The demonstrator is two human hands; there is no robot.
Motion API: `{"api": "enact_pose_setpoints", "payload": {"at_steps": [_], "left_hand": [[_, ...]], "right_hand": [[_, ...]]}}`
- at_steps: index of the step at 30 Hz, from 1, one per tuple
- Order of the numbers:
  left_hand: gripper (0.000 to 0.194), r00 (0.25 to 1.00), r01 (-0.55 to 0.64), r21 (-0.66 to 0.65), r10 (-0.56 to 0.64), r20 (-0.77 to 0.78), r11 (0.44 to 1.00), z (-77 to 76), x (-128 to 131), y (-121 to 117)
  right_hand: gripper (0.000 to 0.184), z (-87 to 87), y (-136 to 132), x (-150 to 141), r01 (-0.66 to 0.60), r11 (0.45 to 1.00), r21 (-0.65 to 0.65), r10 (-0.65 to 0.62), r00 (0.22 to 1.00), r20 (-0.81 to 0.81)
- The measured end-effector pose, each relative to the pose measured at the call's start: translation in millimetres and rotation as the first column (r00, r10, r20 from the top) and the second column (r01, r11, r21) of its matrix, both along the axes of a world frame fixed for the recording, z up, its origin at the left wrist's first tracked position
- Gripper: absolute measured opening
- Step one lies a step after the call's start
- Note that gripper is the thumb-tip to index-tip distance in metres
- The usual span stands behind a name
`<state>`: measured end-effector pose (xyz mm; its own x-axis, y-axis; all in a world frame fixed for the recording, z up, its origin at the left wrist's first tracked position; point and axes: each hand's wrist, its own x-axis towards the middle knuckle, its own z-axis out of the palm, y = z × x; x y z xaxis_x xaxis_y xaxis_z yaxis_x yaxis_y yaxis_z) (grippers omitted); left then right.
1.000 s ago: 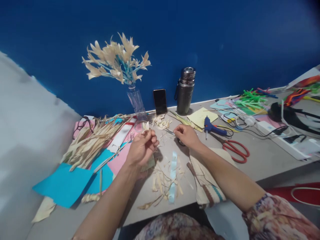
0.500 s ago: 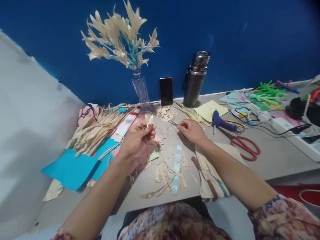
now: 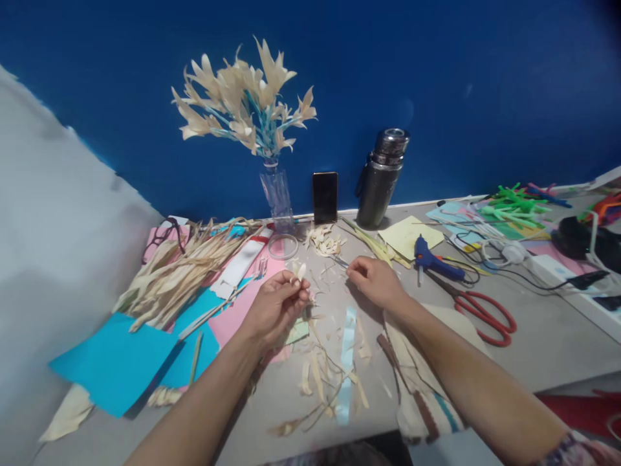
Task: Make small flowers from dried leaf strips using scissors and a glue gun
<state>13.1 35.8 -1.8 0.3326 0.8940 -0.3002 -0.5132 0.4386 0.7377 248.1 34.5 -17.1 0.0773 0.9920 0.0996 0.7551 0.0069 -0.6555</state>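
Note:
Between the thumb and fingers of my left hand (image 3: 279, 304) is a small cream husk flower (image 3: 299, 270), its pale petals pointing up. My right hand (image 3: 376, 281) is closed low over the table, at the handle end of small scissors (image 3: 340, 261). Only their metal blades show, pointing left; the fingers hide the rest. Behind lies a pile of cream husk curls (image 3: 326, 241), with a clear tape roll (image 3: 283, 246) beside it. Cut husk strips (image 3: 315, 375) and a light blue ribbon (image 3: 346, 369) lie between my forearms.
A bottle (image 3: 278, 197) of husk flowers, a phone (image 3: 325, 197) and a flask (image 3: 383, 178) stand along the blue wall. Dried husks (image 3: 179, 278) and blue paper (image 3: 116, 362) lie left. To the right are a glue gun (image 3: 436, 260), red-handled scissors (image 3: 488, 317), a cloth (image 3: 417, 369) and a power strip (image 3: 572, 285).
The view has shifted, moving the scene within the picture. My left hand keeps its pinch on the husk flower, now turned slightly. My right hand stays beside the small scissors.

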Motion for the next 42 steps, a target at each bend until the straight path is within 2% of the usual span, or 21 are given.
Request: {"api": "enact_pose_setpoints", "payload": {"at_steps": [4, 8, 24, 29, 32, 34, 37, 39, 42], "left_hand": [[0.025, 1.0, -0.015, -0.023, 0.016, 0.001, 1.0, 0.4, 1.6, -0.7], [0.024, 1.0, -0.015, 0.012, 0.015, 0.016, 1.0, -1.3, 4.0, -0.8], [0.023, 0.998, 0.056, 0.063, -0.054, -0.032, 0.996, -7.7, 4.1, -4.7], [0.023, 0.999, 0.014, 0.05, -0.012, -0.045, 0.999, -9.8, 4.9, -5.0], [0.021, 0.997, -0.006, 0.063, 0.011, -0.08, 0.998, -8.6, 6.6, -6.7], [0.02, 0.994, -0.027, 0.083, 0.036, -0.105, 0.996, -7.5, 8.5, -8.4], [0.017, 0.985, -0.053, 0.149, 0.076, -0.155, 0.987, -6.7, 11.7, -11.2], [0.014, 0.975, -0.046, 0.197, 0.088, -0.206, 0.979, -6.9, 13.7, -13.1], [0.011, 0.95, -0.025, 0.246, 0.1, -0.296, 0.969, -7.7, 16.3, -15.4]], "right_hand": [[0.014, 0.1, -3.3, -4.0, -0.071, 0.997, -0.025, 0.073, 0.996, 0.054], [0.015, -0.4, -5.1, -5.7, -0.144, 0.989, -0.028, 0.146, 0.986, 0.08], [0.016, 0.8, -11.2, -10.4, -0.332, 0.943, -0.037, 0.333, 0.93, 0.153], [0.016, 1.3, -12.9, -11.3, -0.376, 0.926, -0.016, 0.374, 0.915, 0.152], [0.014, 5.1, -15.8, -14.4, -0.384, 0.923, -0.016, 0.385, 0.923, 0.007], [0.016, 8.6, -19.0, -17.7, -0.395, 0.917, -0.05, 0.372, 0.895, -0.246], [0.029, 12.3, -24.6, -24.2, -0.447, 0.891, -0.081, 0.309, 0.727, -0.613], [0.035, 13.1, -27.8, -29.7, -0.47, 0.88, -0.074, 0.281, 0.639, -0.716], [0.034, 13.1, -31.0, -38.2, -0.42, 0.903, -0.095, 0.214, 0.629, -0.747]]}}
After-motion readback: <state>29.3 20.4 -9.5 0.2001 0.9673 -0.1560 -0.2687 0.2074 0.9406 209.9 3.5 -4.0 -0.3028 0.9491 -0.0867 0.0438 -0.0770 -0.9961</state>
